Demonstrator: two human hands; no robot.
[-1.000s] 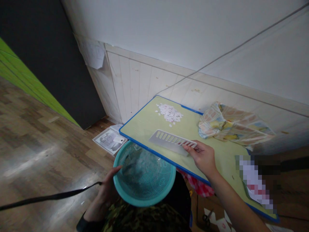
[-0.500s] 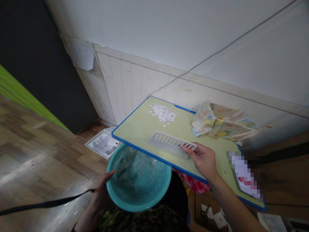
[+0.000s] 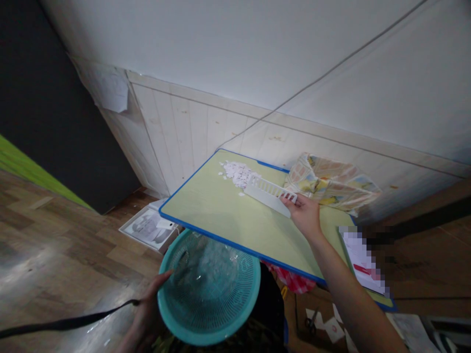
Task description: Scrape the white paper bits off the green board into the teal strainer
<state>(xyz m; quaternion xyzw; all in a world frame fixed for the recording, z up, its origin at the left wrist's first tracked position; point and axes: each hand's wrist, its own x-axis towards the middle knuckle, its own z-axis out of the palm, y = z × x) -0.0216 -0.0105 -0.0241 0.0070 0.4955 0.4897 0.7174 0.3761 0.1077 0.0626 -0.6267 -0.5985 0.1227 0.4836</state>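
Observation:
My right hand (image 3: 306,214) is closed on the end of a white slotted plastic knife (image 3: 268,192) whose blade lies on a pale green table with a blue rim (image 3: 206,230). The blade's far end touches a heap of small white pieces (image 3: 235,172) near the table's back edge. My left hand (image 3: 147,314) grips the left rim of a teal mesh basket (image 3: 209,289), held below the table's front edge. A clear wet-looking lining and some white bits show inside the basket.
A crumpled patterned cloth (image 3: 331,184) lies at the table's back right against the white panelled wall. A printed sheet (image 3: 362,262) rests at the table's right end. A flat white box (image 3: 149,226) lies on the wooden floor; a black strap (image 3: 66,321) crosses lower left.
My right hand has carried the knife from the table's front edge back to the heap of white pieces. The basket stays under the front edge, slightly lower in view.

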